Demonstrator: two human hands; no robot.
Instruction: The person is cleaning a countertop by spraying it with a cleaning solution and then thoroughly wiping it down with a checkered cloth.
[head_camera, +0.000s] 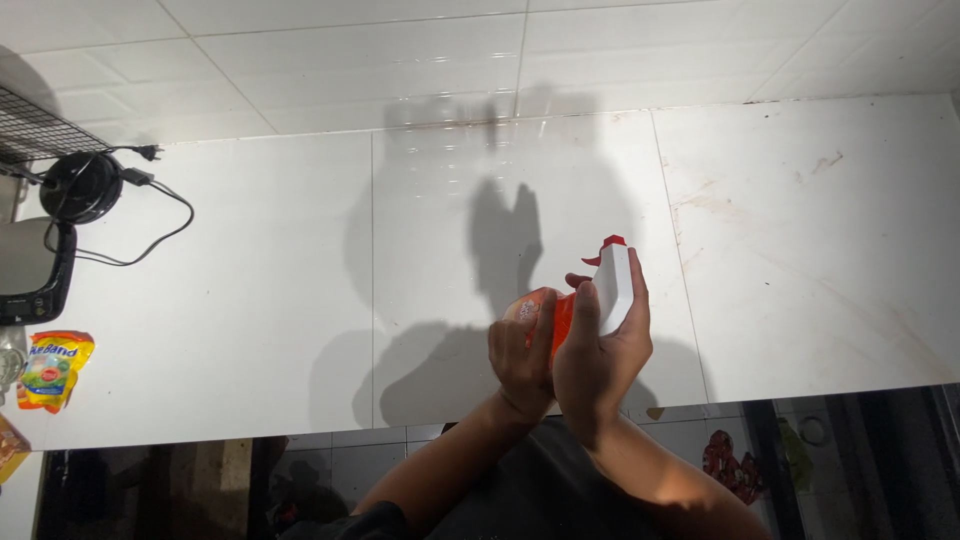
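with the left hand (520, 362) clamped round the orange plastic spray bottle (545, 312) and the right hand (600, 345) wrapped on its white trigger head (613, 285), brace the body firmly and twist only the head.

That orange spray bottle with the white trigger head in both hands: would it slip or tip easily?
The orange spray bottle looks like smooth plastic, so probably somewhat slippery; the left hand wraps its body and the right hand grips the white trigger head. Tall and narrow with that head on top, it may tip if nudged on the glossy white counter.

Bare forearms, no rings/watch seen; dark short sleeve (350, 522) at left arm, dark top.
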